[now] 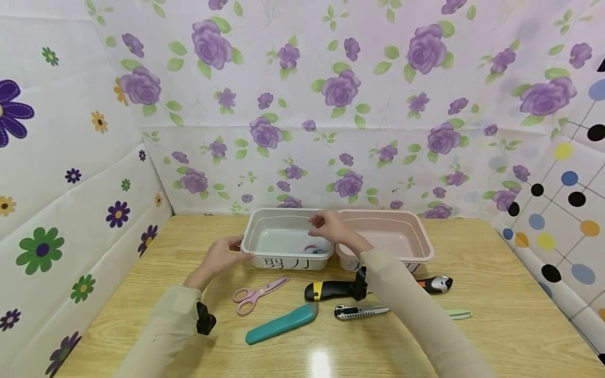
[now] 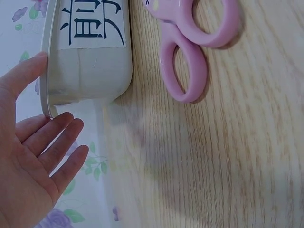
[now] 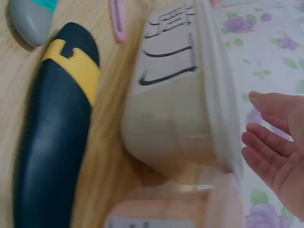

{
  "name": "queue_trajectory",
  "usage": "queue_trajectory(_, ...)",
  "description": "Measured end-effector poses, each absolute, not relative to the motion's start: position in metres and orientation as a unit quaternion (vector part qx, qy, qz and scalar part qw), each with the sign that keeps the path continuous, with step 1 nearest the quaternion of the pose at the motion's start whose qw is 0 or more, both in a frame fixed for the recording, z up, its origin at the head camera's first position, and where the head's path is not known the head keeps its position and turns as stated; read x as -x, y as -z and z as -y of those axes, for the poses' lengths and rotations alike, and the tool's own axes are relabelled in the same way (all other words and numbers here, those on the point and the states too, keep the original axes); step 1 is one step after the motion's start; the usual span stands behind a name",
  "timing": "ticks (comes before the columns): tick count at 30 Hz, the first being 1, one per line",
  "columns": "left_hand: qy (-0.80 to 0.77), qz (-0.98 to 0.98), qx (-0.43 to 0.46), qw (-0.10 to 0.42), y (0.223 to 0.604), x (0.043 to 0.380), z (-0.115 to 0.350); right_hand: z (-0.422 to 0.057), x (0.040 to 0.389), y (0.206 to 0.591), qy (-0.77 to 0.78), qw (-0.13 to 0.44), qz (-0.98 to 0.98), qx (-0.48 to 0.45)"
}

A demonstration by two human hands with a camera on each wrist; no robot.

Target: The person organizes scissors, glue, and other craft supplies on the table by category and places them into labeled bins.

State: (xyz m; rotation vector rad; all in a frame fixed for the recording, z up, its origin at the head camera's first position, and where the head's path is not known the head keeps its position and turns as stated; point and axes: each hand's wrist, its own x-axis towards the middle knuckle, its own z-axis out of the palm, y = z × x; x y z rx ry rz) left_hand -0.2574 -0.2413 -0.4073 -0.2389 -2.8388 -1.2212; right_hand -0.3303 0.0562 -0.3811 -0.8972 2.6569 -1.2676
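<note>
At the left end of the grey-white bin [image 1: 288, 262], labelled with black characters, my left hand [image 1: 222, 258] touches the rim with its thumb and fingertips. In the left wrist view the fingers of this left hand [image 2: 33, 152] are nearly straight at the bin's corner. Over the right end of the same bin hovers my right hand [image 1: 331, 227], fingers loosely bent and nothing in them. Below it, a small pink and blue item [image 1: 312, 249] lies inside the bin, partly hidden by the front wall. Pink scissors [image 1: 255, 295] lie on the table near my left forearm.
A pink bin [image 1: 420, 244] stands against the right side of the grey-white one. In front lie a black and yellow utility knife [image 1: 331, 290], a teal cutter [image 1: 283, 324], a silver snap-off knife [image 1: 359, 312], a black-orange tool [image 1: 437, 284] and a green one [image 1: 458, 314].
</note>
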Motion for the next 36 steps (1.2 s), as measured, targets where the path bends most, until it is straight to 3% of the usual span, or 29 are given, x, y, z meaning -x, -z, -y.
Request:
queue_trajectory(19,0.4,0.913,0.079,0.018,0.408,0.256,0.24,-0.13,0.306,0.344,0.404,0.038,-0.853,0.328)
queue_trajectory(26,0.401,0.913,0.078,0.02,0.407,0.257,0.239,-0.17,0.294,0.348,0.363,0.057,-0.875,0.315)
queue_trajectory(36,0.392,0.917,0.073,0.018,0.407,0.257,0.24,-0.221,0.276,0.365,0.341,0.037,-0.885,0.314)
